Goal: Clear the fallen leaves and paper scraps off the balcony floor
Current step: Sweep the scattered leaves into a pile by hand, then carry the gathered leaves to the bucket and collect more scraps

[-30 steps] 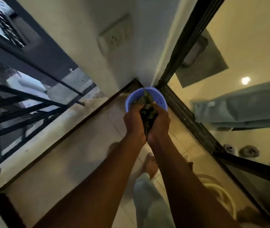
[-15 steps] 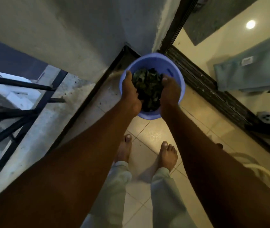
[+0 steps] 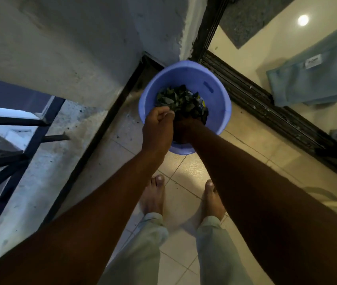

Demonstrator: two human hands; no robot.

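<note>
left hand [image 3: 157,128] inward, beside right hand [image 3: 186,128]

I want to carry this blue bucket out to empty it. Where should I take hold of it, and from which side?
Likely the rim of the blue bucket, from above on the near and right sides: it stands upright, tucked into the wall corner, so its far side is boxed in. The leaves lie low, leaving the rim bare.

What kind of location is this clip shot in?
Most likely a home balcony: black metal railing open to outside on the left, tiled floor, and a sliding-door track leading into a lit room.
</note>
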